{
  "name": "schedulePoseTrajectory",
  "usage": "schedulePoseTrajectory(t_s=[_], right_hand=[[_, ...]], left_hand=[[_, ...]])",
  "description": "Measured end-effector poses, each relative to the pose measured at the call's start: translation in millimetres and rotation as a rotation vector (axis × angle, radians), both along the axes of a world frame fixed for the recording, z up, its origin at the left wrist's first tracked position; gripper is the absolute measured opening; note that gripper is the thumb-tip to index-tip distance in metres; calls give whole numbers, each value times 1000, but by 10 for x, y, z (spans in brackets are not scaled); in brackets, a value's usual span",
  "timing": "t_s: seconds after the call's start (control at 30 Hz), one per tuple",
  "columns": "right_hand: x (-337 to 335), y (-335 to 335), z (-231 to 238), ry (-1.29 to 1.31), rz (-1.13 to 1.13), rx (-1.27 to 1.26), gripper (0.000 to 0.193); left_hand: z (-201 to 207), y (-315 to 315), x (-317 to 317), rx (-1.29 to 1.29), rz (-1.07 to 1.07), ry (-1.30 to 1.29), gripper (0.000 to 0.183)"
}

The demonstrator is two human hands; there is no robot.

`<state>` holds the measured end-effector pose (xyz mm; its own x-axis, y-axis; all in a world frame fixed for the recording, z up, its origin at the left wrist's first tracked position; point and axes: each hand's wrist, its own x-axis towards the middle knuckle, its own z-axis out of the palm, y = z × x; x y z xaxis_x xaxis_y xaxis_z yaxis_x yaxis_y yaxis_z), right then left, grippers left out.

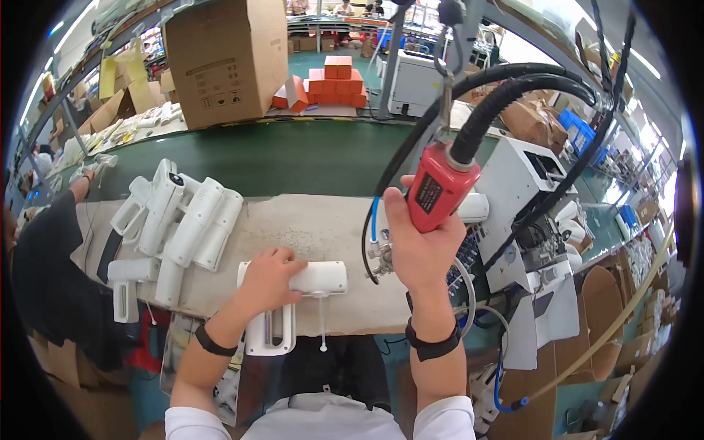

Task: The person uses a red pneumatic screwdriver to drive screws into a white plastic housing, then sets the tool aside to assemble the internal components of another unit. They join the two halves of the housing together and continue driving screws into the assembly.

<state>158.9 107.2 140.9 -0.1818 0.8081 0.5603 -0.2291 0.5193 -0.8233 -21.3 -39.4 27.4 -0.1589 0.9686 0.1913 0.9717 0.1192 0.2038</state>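
At the front edge of the workbench [352, 312], the worker's left hand [268, 282] is clasping a white device [323, 277], its handle [258, 336] overhanging; the right hand [422, 253] is gripping a hanging red power tool [442, 189].

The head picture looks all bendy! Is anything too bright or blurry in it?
In the head view, the wide lens bows the green conveyor belt and leaves dark corners; in the head view, the ceiling light strip at upper left glares white; in the head view, the red tool in the right hand looks fairly sharp, but the far-off people look soft.
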Motion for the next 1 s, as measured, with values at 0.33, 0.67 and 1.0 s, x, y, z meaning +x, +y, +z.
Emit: schedulePoseTrajectory(t_s=[0.33,0.67,1.0], right_hand=[[83,-36,-8,47,52,34,20],[74,-39,-61,-4,58,67,21],[105,-71,-51,-5,43,84,23]], left_hand=[[-101,34,-87,-18,45,-226,57],[-200,32,-57,-54,26,-222,55],[-169,85,-56,-64,-27,-211,55]])
